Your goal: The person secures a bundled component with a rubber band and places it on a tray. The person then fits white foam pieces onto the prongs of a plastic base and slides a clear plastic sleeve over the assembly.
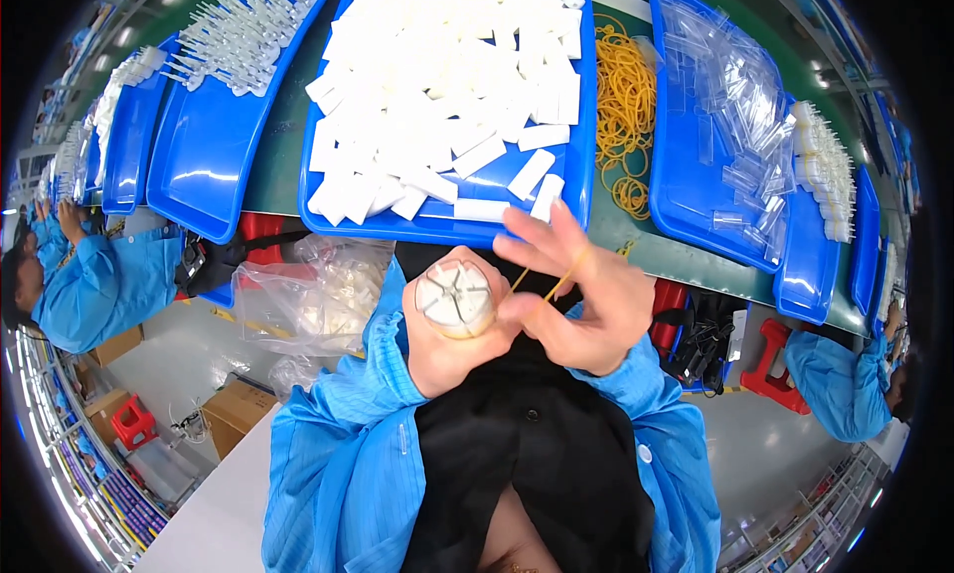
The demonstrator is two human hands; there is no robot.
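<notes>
My left hand (434,356) is wrapped round a bundle of white plastic pieces (454,297), whose wedge-shaped ends form a round face turned upward. Beside it, my right hand (601,310) stretches a yellow rubber band (562,278) between its fingers, and the band runs toward the bundle. The fingertips of both hands nearly meet at the bundle's right side. Just beyond my hands, a large blue tray (397,227) holds a heap of loose white pieces (437,86). A pile of yellow rubber bands (624,96) lies on the green table right of that tray.
At the right, a blue tray (686,210) holds clear plastic pieces (740,106). A left-hand blue tray (194,165) carries white thin-stemmed parts (243,36). Clear bags of white pieces (333,295) sit below the table edge. People in blue work at both sides.
</notes>
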